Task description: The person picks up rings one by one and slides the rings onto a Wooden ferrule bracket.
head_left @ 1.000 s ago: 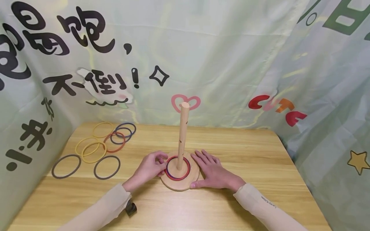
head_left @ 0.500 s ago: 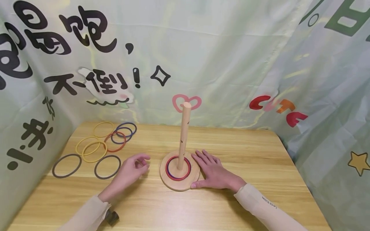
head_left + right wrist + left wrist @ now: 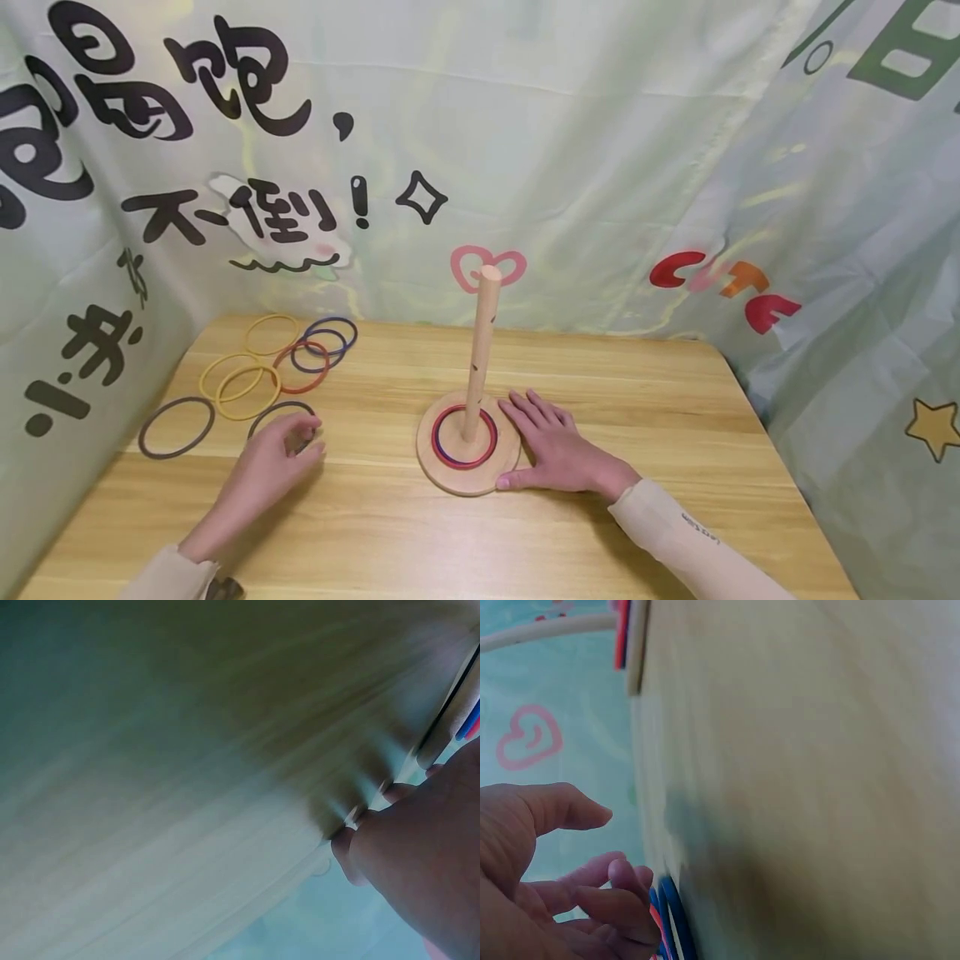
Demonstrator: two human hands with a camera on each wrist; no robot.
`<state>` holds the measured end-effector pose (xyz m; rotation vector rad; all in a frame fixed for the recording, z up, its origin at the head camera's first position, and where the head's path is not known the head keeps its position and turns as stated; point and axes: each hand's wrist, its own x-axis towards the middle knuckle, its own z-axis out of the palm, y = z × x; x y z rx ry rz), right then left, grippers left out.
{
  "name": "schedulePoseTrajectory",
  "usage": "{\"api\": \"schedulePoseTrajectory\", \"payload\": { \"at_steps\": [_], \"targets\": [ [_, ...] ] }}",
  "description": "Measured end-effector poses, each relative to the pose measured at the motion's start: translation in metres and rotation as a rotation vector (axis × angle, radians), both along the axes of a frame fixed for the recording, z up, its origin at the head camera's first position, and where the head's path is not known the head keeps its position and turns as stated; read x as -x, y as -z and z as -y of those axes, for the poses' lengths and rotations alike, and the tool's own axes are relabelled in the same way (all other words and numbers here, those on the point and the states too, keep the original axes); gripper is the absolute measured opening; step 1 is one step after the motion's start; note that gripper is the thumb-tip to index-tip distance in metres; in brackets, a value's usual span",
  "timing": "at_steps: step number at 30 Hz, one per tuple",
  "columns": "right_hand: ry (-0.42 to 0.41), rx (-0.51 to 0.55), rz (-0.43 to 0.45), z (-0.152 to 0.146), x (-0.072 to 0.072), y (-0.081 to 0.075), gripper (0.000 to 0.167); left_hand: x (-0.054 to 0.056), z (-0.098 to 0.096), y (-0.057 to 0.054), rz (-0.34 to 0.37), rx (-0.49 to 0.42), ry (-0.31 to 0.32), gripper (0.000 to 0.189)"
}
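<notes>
Head view: a person's left hand [image 3: 272,460] hung over a dark ring [image 3: 283,404] on the tabletop [image 3: 600,383], thumb and fingers apart and loosely bent; contact could not be told. The right hand [image 3: 553,454], fingers spread, rested at the edge of a wooden base [image 3: 468,485], where a red ring [image 3: 461,467] and a blue ring lay around the upright pole [image 3: 482,350].

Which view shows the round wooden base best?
The head view: the base shows nearly whole, the right hand covering some edge. The left wrist sees a sliver edge-on; the right wrist, a cropped part.
</notes>
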<state>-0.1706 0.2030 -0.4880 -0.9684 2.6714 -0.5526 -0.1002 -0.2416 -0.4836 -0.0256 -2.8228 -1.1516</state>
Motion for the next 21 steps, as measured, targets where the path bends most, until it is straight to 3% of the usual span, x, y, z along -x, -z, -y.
{"api": "schedulePoseTrajectory", "payload": {
  "at_steps": [5, 12, 21],
  "targets": [
    [0.005, 0.006, 0.008, -0.001, -0.001, 0.000, 0.118, -0.003, 0.014, 0.003, -0.048, 0.124, 0.007, 0.036],
    [0.002, 0.008, 0.011, -0.001, -0.001, 0.001, 0.118, 0.000, 0.022, 0.007, 0.022, 0.210, 0.004, 0.022],
    [0.000, 0.003, 0.004, 0.000, 0.001, 0.001, 0.118, 0.009, 0.020, 0.006, 0.041, 0.213, 0.034, 0.010]
  ]
}}
